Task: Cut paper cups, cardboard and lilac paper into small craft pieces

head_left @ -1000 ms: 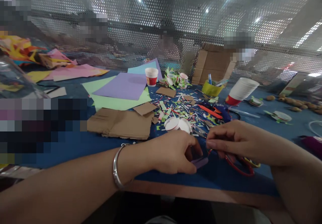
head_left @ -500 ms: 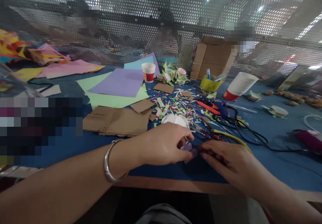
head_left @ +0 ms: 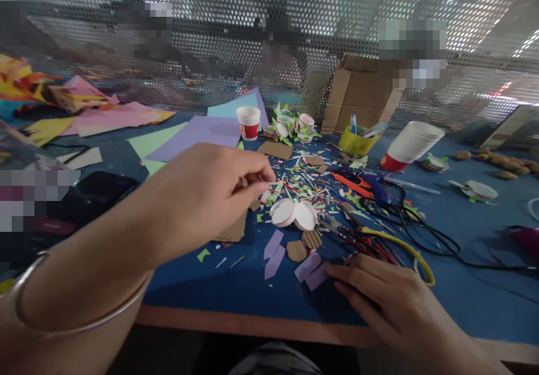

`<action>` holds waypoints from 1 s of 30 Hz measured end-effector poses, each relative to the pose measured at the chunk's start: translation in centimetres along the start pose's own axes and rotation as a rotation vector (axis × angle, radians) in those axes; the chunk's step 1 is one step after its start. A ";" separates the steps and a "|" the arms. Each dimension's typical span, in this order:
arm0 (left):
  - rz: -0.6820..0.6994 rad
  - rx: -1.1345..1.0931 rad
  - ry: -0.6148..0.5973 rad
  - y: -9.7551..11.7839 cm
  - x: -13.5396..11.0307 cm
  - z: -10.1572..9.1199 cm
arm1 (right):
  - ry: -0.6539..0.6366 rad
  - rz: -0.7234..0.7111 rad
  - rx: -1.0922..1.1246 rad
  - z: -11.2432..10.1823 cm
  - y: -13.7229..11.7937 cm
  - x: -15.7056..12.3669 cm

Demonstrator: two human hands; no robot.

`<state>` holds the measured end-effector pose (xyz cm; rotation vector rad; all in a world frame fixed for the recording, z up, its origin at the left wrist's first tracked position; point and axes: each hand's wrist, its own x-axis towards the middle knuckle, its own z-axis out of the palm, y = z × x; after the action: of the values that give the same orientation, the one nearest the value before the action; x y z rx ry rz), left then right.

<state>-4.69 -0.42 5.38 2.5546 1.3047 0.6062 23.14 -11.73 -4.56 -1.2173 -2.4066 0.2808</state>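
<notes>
My left hand (head_left: 206, 195) is lifted above the blue table (head_left: 236, 291), fingers curled with thumb and forefinger pinched; what they pinch, if anything, is too small to see. A silver bangle (head_left: 63, 319) sits on that wrist. My right hand (head_left: 379, 299) lies flat near the front edge, fingers stretched out, fingertips touching a purple paper strip (head_left: 316, 277). More purple strips (head_left: 273, 254) and two small cardboard discs (head_left: 304, 246) lie just left of it. Two white cup-bottom discs (head_left: 295, 213) rest beyond them.
A heap of paper scraps (head_left: 303, 181), scissors with red and yellow handles (head_left: 379, 243) and black cables (head_left: 425, 234) lie right of centre. Paper cups (head_left: 248, 122), a cup stack (head_left: 410, 145), coloured sheets (head_left: 197, 131), cardboard (head_left: 362, 100) and a phone (head_left: 95, 192) surround them. Perforated metal screen behind.
My left hand has risen from the table and moved left and up, uncovering purple strips and cardboard discs. My right hand has flattened onto the table beside the strips.
</notes>
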 end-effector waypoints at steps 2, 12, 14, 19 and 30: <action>-0.035 0.088 -0.017 -0.2 0.5 -0.5 | 0.019 -0.008 0.011 0.0 0.0 0.0; 0.037 0.140 -0.217 -1.3 1.7 5.1 | 0.142 0.041 -0.063 -0.2 0.5 -1.3; 0.046 0.042 -0.214 -1.3 1.2 5.5 | 0.167 0.064 -0.112 -0.3 0.8 -2.1; 0.036 -0.012 -0.252 -1.2 0.5 5.7 | 0.214 0.126 -0.142 -0.4 1.1 -2.5; 0.019 -0.055 -0.361 0.0 0.5 5.9 | 0.202 0.153 -0.213 -0.6 1.6 -1.0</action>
<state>-1.78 -0.03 0.25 2.4830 1.1223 0.1663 25.06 -11.61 -4.91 -1.4521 -2.2159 -0.0543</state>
